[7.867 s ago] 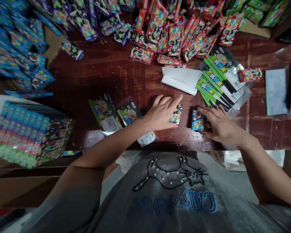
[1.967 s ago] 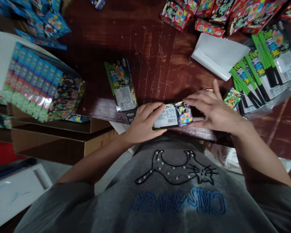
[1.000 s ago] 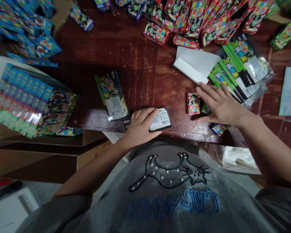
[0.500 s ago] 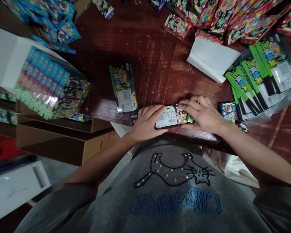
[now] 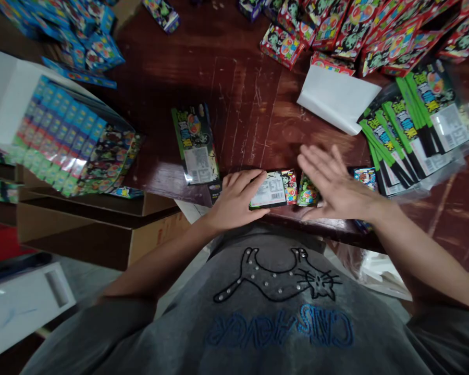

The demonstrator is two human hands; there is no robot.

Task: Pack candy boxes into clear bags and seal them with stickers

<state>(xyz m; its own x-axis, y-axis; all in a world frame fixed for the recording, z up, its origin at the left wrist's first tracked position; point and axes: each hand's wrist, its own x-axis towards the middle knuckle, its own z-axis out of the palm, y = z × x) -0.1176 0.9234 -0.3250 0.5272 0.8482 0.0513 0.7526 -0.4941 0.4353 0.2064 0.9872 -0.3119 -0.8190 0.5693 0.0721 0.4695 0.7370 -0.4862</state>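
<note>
My left hand [image 5: 240,200] grips a black printed packet [image 5: 271,189] with a white label, thumb along its near edge and fingers over its far side. From the packet's right end shows a red candy box [image 5: 290,186]. A small gap separates this from a green candy box [image 5: 307,191], which lies by the fingers of my right hand [image 5: 330,182]. My right hand is open, fingers stretched out, and partly hides the green box. Beyond my right wrist sits a blue box [image 5: 365,177], partly covered.
Green-and-black packets [image 5: 410,130] lie fanned at the right, beside a white sheet [image 5: 338,96]. Red boxes [image 5: 355,28] are heaped at the back. Another black packet [image 5: 197,143] lies left of centre. A white carton [image 5: 35,99] with rows of boxes stands left, above a brown carton [image 5: 152,237].
My right hand has opened and drawn back to the right, uncovering the red box and the green box. My left hand keeps its grip on the packet.
</note>
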